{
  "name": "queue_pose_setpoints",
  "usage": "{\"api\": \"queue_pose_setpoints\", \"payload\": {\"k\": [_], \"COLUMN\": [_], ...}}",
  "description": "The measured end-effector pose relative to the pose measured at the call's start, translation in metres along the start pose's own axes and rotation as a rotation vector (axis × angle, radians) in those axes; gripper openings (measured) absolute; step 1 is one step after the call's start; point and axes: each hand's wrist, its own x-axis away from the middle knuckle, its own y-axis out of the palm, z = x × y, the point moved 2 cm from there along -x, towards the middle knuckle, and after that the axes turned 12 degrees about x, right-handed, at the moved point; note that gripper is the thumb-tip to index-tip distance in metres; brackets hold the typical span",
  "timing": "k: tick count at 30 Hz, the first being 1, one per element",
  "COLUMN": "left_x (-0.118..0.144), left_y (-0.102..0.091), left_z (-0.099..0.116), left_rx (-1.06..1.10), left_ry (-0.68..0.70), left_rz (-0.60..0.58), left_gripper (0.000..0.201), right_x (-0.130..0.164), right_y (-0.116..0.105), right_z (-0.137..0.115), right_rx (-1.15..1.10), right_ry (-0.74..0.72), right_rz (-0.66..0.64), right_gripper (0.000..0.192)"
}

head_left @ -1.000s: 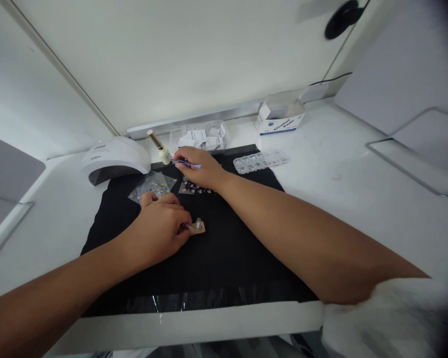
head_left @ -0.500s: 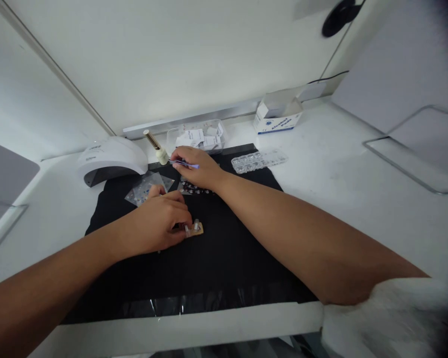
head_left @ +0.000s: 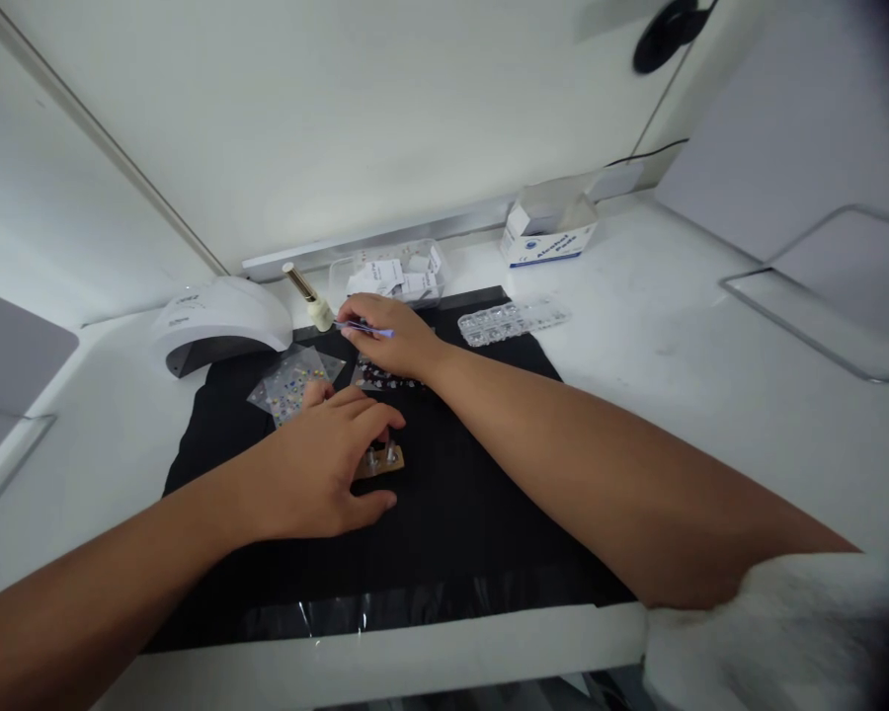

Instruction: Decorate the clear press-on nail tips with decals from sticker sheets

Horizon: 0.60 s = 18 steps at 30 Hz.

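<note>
My left hand (head_left: 322, 459) hovers over the black mat (head_left: 451, 494) with its thumb and fingers spread. Between them sits a small tan stand (head_left: 382, 468) bearing clear nail tips (head_left: 390, 452); part of it is hidden by the hand. My right hand (head_left: 389, 336) is closed on slim purple tweezers (head_left: 370, 328), whose far end points at the cream nail polish bottle (head_left: 320, 315). That bottle's gold-and-white handle (head_left: 298, 280) leans up to the left. Beneath my right hand lies a dark bag of small decorations (head_left: 374, 375), partly covered.
A white nail lamp (head_left: 226, 311) stands at the left, near clear sachets of coloured bits (head_left: 292, 383). Behind are a clear tub of white packets (head_left: 392, 276) and an alcohol pads box (head_left: 552, 237). A clear compartment case (head_left: 513, 320) lies at the right.
My left hand has opened from a pinch at the nail tips, its thumb and forefinger now apart around the stand. The right hand has stayed by the bottle.
</note>
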Motion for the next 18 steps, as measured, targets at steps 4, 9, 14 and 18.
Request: {"api": "queue_pose_setpoints", "payload": {"k": [4,9,14,18], "left_x": [-0.004,-0.010,-0.013,-0.013], "left_y": [0.008,0.011,0.016,0.021], "left_z": [0.005,0.008,0.010,0.014], "left_rx": [-0.030,-0.075,-0.183,-0.266], "left_ry": [0.012,-0.037,-0.062,-0.098], "left_rz": [0.036,0.056,0.089,0.128], "left_gripper": [0.042,0.032,0.021,0.022], "right_x": [0.000,-0.001,-0.001,-0.001], "right_y": [-0.001,0.000,0.000,-0.001], "right_z": [-0.001,-0.001,-0.001,-0.002], "right_rx": [0.011,0.002,0.004,-0.013], "right_ry": [-0.019,-0.015,-0.026,-0.038], "right_rz": [-0.011,-0.002,-0.007,-0.001], "right_gripper": [0.013,0.012,0.013,0.014]}}
